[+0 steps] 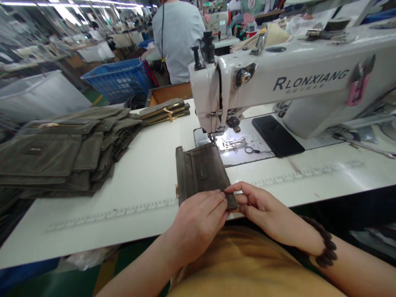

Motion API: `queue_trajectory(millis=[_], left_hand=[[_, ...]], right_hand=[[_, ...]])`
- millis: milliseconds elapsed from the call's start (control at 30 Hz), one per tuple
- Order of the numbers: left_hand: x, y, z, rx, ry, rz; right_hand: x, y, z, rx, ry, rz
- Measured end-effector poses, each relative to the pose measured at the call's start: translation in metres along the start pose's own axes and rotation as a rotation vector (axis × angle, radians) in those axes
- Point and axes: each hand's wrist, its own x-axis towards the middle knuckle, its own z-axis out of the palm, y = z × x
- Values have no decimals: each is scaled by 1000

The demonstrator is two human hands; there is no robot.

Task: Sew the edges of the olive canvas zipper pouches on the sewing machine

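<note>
A dark olive fabric pouch [213, 165] with a small label patch lies on the white table, its far edge at the needle of the sewing machine [235, 82]. A zipper pull shows at its left side. Over the near edge of the pouch rests my left hand [201, 218], fingers together and pressing down on the cloth. My right hand [260, 206] pinches the near right corner between thumb and fingers. The fingertips of both hands almost meet there.
A large pile of similar olive fabric pieces [62, 152] covers the table's left side, with zippered pieces [167, 112] behind. A black phone [277, 135] lies right of the needle plate. Pink-handled snippers [359, 88] hang on the machine. Beyond stand a blue basket [117, 80] and a seated person [179, 41].
</note>
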Motion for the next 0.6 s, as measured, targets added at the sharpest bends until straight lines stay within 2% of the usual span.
queue_trajectory(millis=[133, 200, 267, 333, 400, 467, 600], left_hand=[[-2, -2, 0, 32, 52, 28], [-3, -3, -1, 39, 57, 32], [-3, -4, -3, 39, 47, 48], [-3, -4, -4, 41, 31, 65], [-3, -3, -5, 45, 12, 71], [-4, -2, -5, 45, -3, 45], [-7, -4, -5, 69, -18, 8]], right_hand=[[-3, 0, 0, -183, -9, -86], [-6, 2, -2, -350, 4, -168], [-8, 5, -5, -663, 73, -345], [-9, 7, -8, -1022, 168, -593], [-8, 7, -11, -1257, 215, -807], [-7, 6, -13, -1343, 206, -914], [-5, 2, -13, -1327, 181, -941]])
